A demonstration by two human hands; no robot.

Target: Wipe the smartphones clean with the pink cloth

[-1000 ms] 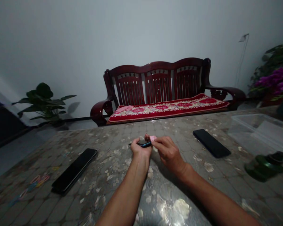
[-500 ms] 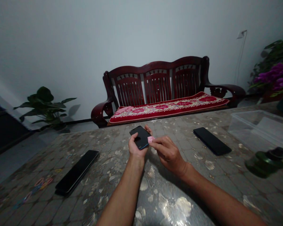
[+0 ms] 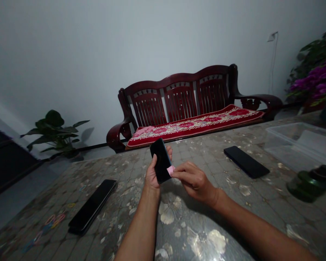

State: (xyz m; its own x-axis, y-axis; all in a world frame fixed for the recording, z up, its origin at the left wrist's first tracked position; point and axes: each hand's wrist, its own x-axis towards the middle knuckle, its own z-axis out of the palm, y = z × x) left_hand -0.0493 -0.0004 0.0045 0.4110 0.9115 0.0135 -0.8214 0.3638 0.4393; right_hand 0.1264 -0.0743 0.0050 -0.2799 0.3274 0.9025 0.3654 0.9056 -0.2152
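Note:
My left hand [image 3: 152, 175] grips a black phone [image 3: 161, 160] and holds it tilted upright above the table, screen toward me. My right hand [image 3: 192, 179] pinches a small pink cloth [image 3: 170, 170] against the phone's lower right corner. Both forearms reach in from the bottom edge over the patterned table [image 3: 184, 232].
Another black phone [image 3: 93, 204] lies on the table at the left, a third phone [image 3: 243, 161] at the right. A clear plastic box [image 3: 301, 145] and a dark green bottle [image 3: 309, 183] lie at the far right. Coloured rubber bands [image 3: 50, 222] sit near the left edge. A wooden bench [image 3: 184, 105] stands beyond.
My left hand has tipped the phone from lying flat to standing upright and raised it a little. My right hand followed, keeping the pink cloth at the phone's edge.

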